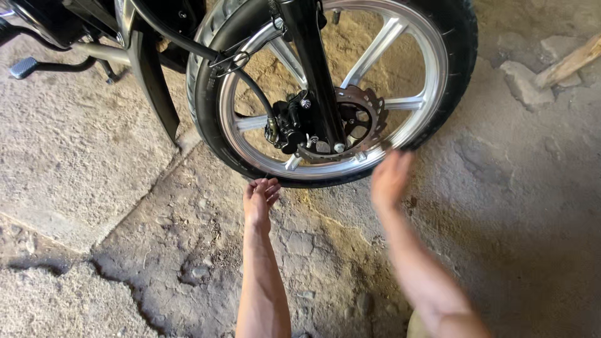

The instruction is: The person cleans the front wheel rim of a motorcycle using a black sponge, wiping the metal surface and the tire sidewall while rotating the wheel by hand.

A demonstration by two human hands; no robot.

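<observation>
A footpeg (24, 66) juts out far left. The left hand (260, 199) curls empty under the front wheel (332, 94), fingers loosely together; the right hand (389, 178) blurs by the tyre, grip unclear. Fingers could get pinched if the wheel rolls on the cracked floor (125, 250).

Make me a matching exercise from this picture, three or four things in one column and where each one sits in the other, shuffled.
Things:
1. black rubber front tyre
2. round drilled metal brake disc
3. pale wooden stick
4. dark foot peg

Places:
A. far right, among stones
B. inside the silver spokes, by the fork
C. top left, by the frame
D. just above the left hand and blurred right hand

Pairs: 1-D, 2-B, 3-A, 4-C
</observation>
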